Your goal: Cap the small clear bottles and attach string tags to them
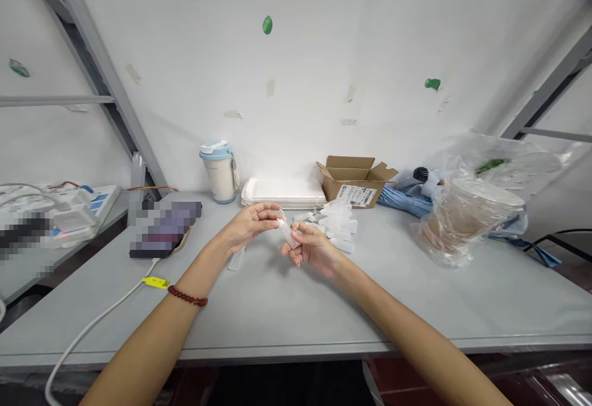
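Over the middle of the table, my left hand (252,226) pinches the white top end of a small translucent plastic bottle (290,235). The fingers of my right hand (314,248) are closed round the bottle's body, which is tilted. Just behind my right hand lies a pile of similar translucent bottles (340,224), several with narrow white tips. Another clear plastic piece (237,260) lies flat on the table below my left wrist, partly hidden by it.
On the grey table (277,313) stand a tumbler (219,171), stacked white trays or sheets (284,193) and an open cardboard box (356,184). A phone (166,230) with a white cable (106,313) lies left. Rightward are blue cloth (407,199) and a plastic-wrapped roll (472,215).
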Available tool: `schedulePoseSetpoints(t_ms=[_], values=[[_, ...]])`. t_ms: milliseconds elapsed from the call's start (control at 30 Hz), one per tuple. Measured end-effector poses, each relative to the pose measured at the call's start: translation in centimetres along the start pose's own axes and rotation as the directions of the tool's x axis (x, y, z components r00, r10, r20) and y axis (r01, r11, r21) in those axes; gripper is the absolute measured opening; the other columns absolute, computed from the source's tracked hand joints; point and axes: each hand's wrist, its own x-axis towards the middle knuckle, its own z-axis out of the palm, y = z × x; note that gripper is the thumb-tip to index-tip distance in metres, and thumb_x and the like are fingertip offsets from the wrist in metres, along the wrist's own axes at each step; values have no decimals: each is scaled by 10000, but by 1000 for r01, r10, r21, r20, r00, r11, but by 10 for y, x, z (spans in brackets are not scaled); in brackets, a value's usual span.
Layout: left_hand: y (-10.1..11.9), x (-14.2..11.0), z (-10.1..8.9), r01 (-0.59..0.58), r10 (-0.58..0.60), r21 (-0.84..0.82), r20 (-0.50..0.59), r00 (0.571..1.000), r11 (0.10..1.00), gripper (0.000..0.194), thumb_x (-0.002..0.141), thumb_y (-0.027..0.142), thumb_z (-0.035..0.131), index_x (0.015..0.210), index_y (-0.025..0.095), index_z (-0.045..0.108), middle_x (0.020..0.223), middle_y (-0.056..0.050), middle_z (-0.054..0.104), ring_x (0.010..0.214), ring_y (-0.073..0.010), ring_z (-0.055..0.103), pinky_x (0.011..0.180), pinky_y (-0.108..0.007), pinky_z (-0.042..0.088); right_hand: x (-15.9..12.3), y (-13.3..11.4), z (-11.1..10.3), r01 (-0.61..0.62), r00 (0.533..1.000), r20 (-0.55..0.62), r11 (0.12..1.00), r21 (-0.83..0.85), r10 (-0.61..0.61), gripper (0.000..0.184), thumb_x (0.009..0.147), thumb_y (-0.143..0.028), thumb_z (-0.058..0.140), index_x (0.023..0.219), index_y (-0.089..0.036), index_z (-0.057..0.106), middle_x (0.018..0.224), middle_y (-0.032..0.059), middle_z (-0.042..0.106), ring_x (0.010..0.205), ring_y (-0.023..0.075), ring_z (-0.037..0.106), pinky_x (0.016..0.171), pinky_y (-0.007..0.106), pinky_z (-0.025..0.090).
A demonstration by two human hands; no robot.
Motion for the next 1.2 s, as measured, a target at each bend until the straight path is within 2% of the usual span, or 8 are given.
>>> schedulePoseSetpoints(t_ms=[233,400,633,833,1067,1200], values=[[1,-1,6,-37,38,-60,10,999,998,376,659,202,785,1008,159,654,922,-37,691,879,-136,613,874,-283,423,1,1,-1,-15,1000,18,999,39,14,344,776,-389,667,878,-208,393,777,83,712,451,97,545,469,224,428],[-6,3,5,-18,18,-12,-6,1000,1000,381,681,257,775,1024,161,640,788,-6,681,731,-125,622,843,-321,452,0,0,-1,-11,1000,18,1000,23,10,334,786,-393,656,856,-209,387,758,71,705,458,98,542,475,224,425],[1,-1,6,-8,13,-80,62,998,997,526,667,169,773,1147,194,559,938,-41,712,885,-149,646,906,-310,426,0,1,-2,-13,999,30,999,32,12,318,796,-383,649,899,-204,407,772,71,706,454,97,539,474,227,423],[-4,1,8,-13,15,-79,24,1000,997,398,693,201,764,1064,168,624,832,-10,694,834,-128,637,891,-287,440,1,1,-1,-8,999,49,999,37,7,305,809,-385,636,862,-205,395,748,73,706,440,97,540,465,222,431],[-5,1,8,-18,23,-84,64,998,996,408,669,194,784,1048,178,633,883,-11,696,844,-120,639,852,-253,452,2,2,-2,-5,997,78,993,114,-4,340,775,-407,672,896,-183,445,759,67,703,424,85,526,433,214,422],[-4,1,8,-35,38,-53,61,997,998,375,673,207,781,1018,177,637,857,-8,699,802,-113,638,831,-255,453,2,2,-1,4,998,57,996,87,-9,364,761,-430,678,848,-199,411,726,47,693,423,88,522,425,215,413]])
